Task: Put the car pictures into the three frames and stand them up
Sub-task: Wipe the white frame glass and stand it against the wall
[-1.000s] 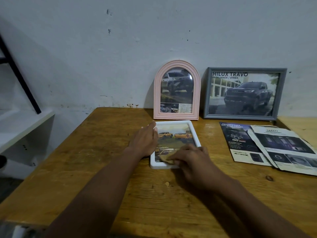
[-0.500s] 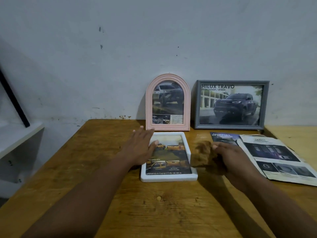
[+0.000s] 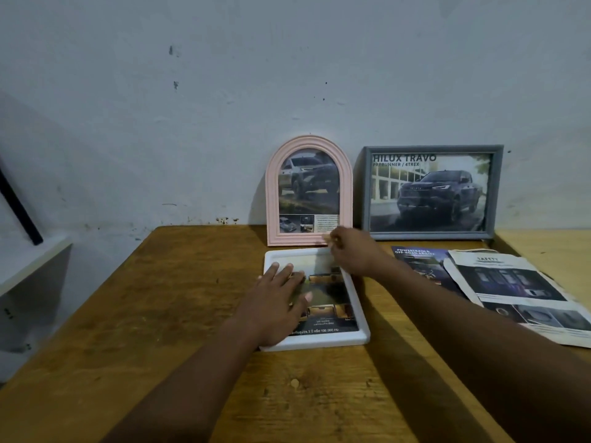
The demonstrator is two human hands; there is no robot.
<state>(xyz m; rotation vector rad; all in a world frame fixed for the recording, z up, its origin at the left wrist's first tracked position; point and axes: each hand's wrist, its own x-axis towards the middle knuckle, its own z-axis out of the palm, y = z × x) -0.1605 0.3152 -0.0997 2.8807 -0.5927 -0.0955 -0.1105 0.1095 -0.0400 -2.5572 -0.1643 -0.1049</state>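
While the arched pink frame (image 3: 308,140) stands, the white frame (image 3: 326,343) lies flat.

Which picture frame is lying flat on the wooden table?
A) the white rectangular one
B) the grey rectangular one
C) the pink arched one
A: the white rectangular frame lies flat under the left hand, while the pink arched frame and the grey rectangular frame stand upright at the wall.

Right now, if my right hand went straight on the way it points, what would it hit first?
Probably the pink arched frame, at its lower right corner: the right hand points there from over the white frame. Depth is unclear.
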